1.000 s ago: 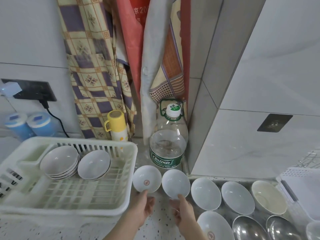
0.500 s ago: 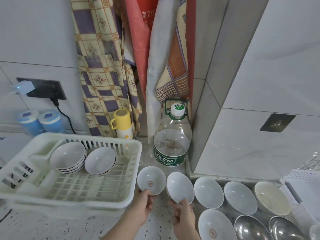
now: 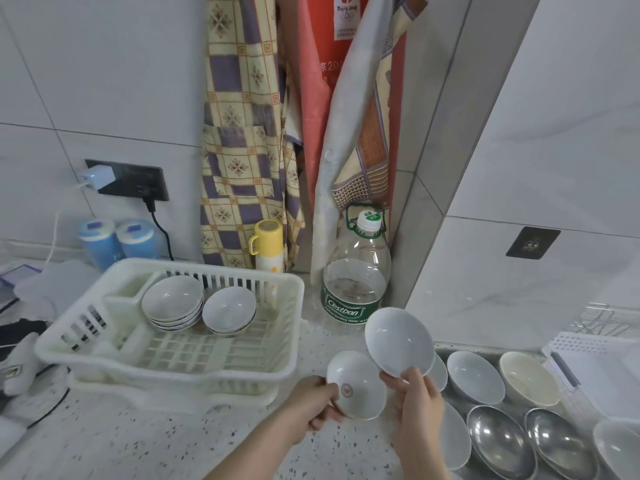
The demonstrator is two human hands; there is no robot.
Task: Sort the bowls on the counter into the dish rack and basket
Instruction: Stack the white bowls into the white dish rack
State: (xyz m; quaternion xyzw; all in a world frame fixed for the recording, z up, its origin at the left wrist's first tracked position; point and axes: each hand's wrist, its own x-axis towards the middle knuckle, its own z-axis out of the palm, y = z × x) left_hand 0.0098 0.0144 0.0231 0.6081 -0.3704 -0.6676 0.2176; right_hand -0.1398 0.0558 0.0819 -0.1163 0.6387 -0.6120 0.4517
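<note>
The left hand (image 3: 311, 403) grips a small white bowl (image 3: 356, 389) by its rim at 9 o'clock, thumb over the edge; a red emblem shows inside the bowl. The right hand (image 3: 415, 407) pinches a plain white bowl (image 3: 398, 341) by its lower rim and holds it tilted, its inside facing the camera. Both bowls are off the surface (image 3: 138, 445), and the plain one sits at 1 o'clock of the emblem bowl, its edge overlapping it in view; whether they touch I cannot tell.

At 10 o'clock of the hands stands a white basket (image 3: 166, 372). In its far half lie a stack of bowls (image 3: 173, 303) and, just beside it at 3 o'clock, a second, shorter stack (image 3: 228, 310).

At 3 o'clock of the hands, more bowls lie in rows on the surface: a white one (image 3: 474, 375), a cream one (image 3: 526, 379), and nearer the camera two steel bowls (image 3: 498, 441) (image 3: 557, 445). Beyond them, at the right edge, is a wire rack (image 3: 609, 320), only partly in view.

A water bottle (image 3: 356, 278) stands in the corner at 12 o'clock of the hands, a yellow flask (image 3: 266, 244) to its left against hanging cloths (image 3: 242, 133)
</note>
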